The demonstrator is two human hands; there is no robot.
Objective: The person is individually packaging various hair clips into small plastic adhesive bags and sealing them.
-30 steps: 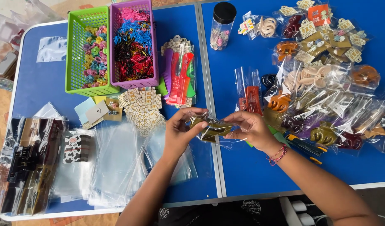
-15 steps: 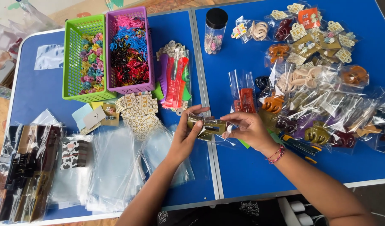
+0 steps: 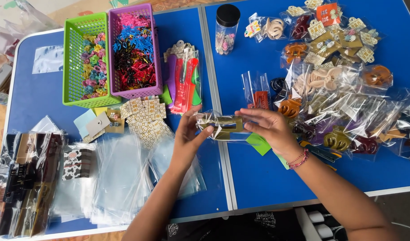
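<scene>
Your hands meet above the middle seam of the blue table (image 3: 258, 178): your left hand (image 3: 187, 138) pinches one end of a clear plastic bag (image 3: 218, 125) between thumb and fingers, and your right hand (image 3: 269, 127) grips the other end, its fingers laid flat over the top edge. Inside that bag lies an olive-green hair claw clip (image 3: 222, 127), long and squared, with open slots in its body; the crinkled film shines over it and blurs its finer detail. You hold the bagged clip level, raised off the table, just in front of a green paper scrap (image 3: 259, 143) that lies under your right wrist, where a red bead bracelet (image 3: 298, 159) sits. Close behind your hands are a bagged pack of coloured combs (image 3: 185, 82), a small bag with a red clip (image 3: 258, 96), and a spread of patterned cards (image 3: 144, 120). To your right a crowded heap of bagged claw clips (image 3: 343, 102) covers that side of the table. To your left a stack of empty clear bags (image 3: 120, 178) lies flat, with dark bagged clips (image 3: 24, 178) beyond it. Farther back stand a green basket (image 3: 71, 58) and a purple basket (image 3: 156, 53) full of small bright clips, and a clear jar with a black lid (image 3: 226, 29).
</scene>
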